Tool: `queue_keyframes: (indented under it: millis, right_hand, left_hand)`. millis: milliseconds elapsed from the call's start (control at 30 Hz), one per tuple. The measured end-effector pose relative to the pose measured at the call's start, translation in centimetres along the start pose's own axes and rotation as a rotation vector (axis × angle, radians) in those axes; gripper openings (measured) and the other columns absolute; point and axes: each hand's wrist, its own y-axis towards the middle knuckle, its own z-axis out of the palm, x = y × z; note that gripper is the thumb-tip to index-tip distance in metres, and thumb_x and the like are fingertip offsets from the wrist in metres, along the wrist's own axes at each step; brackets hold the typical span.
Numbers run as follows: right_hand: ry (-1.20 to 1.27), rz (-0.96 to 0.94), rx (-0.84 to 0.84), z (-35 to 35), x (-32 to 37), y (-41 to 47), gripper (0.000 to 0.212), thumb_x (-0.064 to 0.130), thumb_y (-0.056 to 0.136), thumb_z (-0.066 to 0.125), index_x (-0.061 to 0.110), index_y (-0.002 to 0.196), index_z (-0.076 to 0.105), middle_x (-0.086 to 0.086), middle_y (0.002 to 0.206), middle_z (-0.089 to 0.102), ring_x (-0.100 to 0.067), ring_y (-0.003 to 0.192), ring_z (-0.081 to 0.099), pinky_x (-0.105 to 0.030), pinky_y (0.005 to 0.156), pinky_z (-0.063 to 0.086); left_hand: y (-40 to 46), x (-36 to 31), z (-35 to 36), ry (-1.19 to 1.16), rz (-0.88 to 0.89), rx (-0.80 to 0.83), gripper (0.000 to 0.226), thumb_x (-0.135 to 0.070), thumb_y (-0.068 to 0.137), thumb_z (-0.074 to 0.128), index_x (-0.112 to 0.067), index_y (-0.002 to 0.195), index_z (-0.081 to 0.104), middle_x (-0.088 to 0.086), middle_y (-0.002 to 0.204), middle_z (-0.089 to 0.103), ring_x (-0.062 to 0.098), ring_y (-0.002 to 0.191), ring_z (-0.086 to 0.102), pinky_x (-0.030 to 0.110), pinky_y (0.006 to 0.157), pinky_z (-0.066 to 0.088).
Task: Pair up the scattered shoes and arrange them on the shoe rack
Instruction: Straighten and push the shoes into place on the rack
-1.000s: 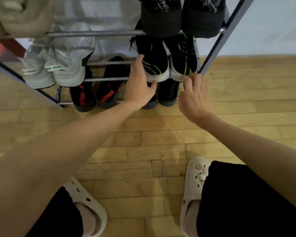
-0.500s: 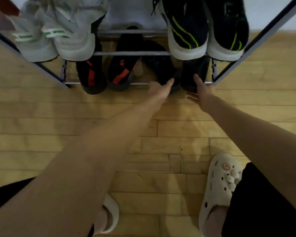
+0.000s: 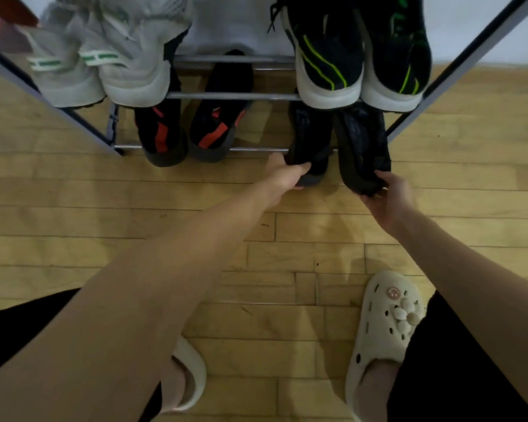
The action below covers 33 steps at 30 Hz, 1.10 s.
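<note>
Both hands grip heels, left hand [image 3: 282, 175] on the left black shoe [image 3: 310, 141], right hand [image 3: 387, 197] on its mate [image 3: 363, 147]; ease them level along the bottom rail [image 3: 256, 149]

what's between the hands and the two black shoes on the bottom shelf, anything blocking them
Nothing visible. The left hand already grips the heel of the left black shoe, and the right hand holds the heel of the right black shoe, both on the bottom rail.

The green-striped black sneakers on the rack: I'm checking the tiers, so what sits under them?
Under the green-striped black sneakers, two plain black shoes lie on the bottom tier, heels out. The left hand and right hand grip them. Their toes are covered.
</note>
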Motion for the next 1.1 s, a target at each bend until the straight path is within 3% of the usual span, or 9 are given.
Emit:
queue_keyframes:
  millis: [100,233,333,400,500,633,833,1000,1100]
  right_hand:
    - [-0.067,-0.086,-0.014,-0.8,1.0,-1.5,0.014,0.012,0.091,0.05,0.009,0.1,0.061,-0.014,0.116,0.064,-0.027,0.09,0.066,-0.034,0.078,0.052]
    - [-0.202,-0.153,-0.016,-0.4,2.5,-3.3,0.019,0.012,0.091,0.049,0.004,0.104,0.06,-0.019,0.113,0.062,-0.031,0.078,0.062,-0.025,0.05,0.046]
    - [-0.227,-0.153,0.013,0.9,2.9,-4.7,0.013,0.009,0.093,0.048,0.006,0.093,0.06,-0.018,0.114,0.06,-0.03,0.077,0.062,-0.024,0.046,0.046]
    - [-0.227,-0.146,0.036,2.0,2.6,-5.5,0.012,0.009,0.094,0.048,0.008,0.09,0.06,-0.017,0.118,0.059,-0.03,0.086,0.062,-0.024,0.048,0.047]
    - [-0.215,-0.145,0.088,3.8,1.5,-6.6,0.018,0.009,0.094,0.05,0.002,0.109,0.057,-0.014,0.116,0.06,-0.026,0.09,0.062,-0.025,0.051,0.05]
    - [-0.238,-0.122,0.147,6.5,-0.3,-8.0,0.033,0.012,0.094,0.052,0.001,0.125,0.052,-0.013,0.119,0.061,-0.022,0.092,0.064,-0.028,0.059,0.053]
    - [-0.446,-0.116,0.251,8.2,-2.6,-8.8,0.028,0.023,0.1,0.047,0.006,0.122,0.054,-0.009,0.111,0.062,-0.023,0.092,0.064,-0.031,0.066,0.053]
    - [-1.09,-0.643,-0.214,6.8,-3.5,-6.0,0.047,0.03,0.089,0.06,0.005,0.126,0.045,-0.017,0.124,0.047,-0.029,0.112,0.049,-0.036,0.094,0.042]
    - [-1.242,-0.562,-0.318,7.0,-3.1,-4.1,0.089,0.048,0.072,0.075,0.005,0.137,0.031,-0.02,0.133,0.039,-0.034,0.124,0.037,-0.039,0.105,0.033]
  left_hand:
    - [-0.5,-0.5,2.3,-0.023,-0.033,0.09,0.051,-0.018,0.088,0.069,-0.003,0.128,0.042,0.015,0.131,0.054,0.022,0.097,0.063,0.036,0.084,0.059]
    - [-1.2,-0.7,3.6,-0.029,-0.085,0.146,0.052,-0.029,0.098,0.054,0.0,0.139,0.038,0.018,0.137,0.052,0.027,0.106,0.063,0.03,0.083,0.057]
    - [-1.9,-0.6,1.8,0.135,-0.085,0.052,0.053,-0.041,0.102,0.037,-0.007,0.143,0.038,0.013,0.138,0.051,0.028,0.114,0.058,0.03,0.078,0.051]
    - [-2.5,-0.6,0.0,0.159,-0.018,-0.034,0.051,-0.046,0.101,0.039,-0.009,0.133,0.052,0.009,0.127,0.058,0.023,0.106,0.059,0.026,0.068,0.048]
    - [-4.8,-1.8,-2.4,0.101,0.087,-0.008,0.047,-0.051,0.096,0.046,-0.011,0.112,0.067,0.001,0.102,0.068,0.015,0.089,0.064,0.024,0.067,0.047]
    - [-6.5,-2.8,-4.6,0.113,0.114,0.051,0.051,-0.057,0.086,0.06,-0.014,0.114,0.065,0.002,0.104,0.07,0.015,0.096,0.068,0.03,0.082,0.055]
    - [-5.3,-1.2,-5.3,-0.06,0.112,-0.022,0.038,-0.018,0.086,0.071,-0.003,0.12,0.063,0.009,0.111,0.07,0.021,0.097,0.07,0.026,0.073,0.06]
    - [-3.6,0.6,-6.7,-0.107,0.091,-0.018,0.039,-0.012,0.089,0.066,-0.003,0.126,0.059,0.011,0.122,0.066,0.023,0.112,0.064,0.038,0.095,0.054]
    - [-2.9,1.3,-6.6,-0.036,0.083,-0.01,0.037,-0.012,0.089,0.067,-0.002,0.124,0.061,0.009,0.119,0.068,0.021,0.11,0.064,0.041,0.099,0.052]
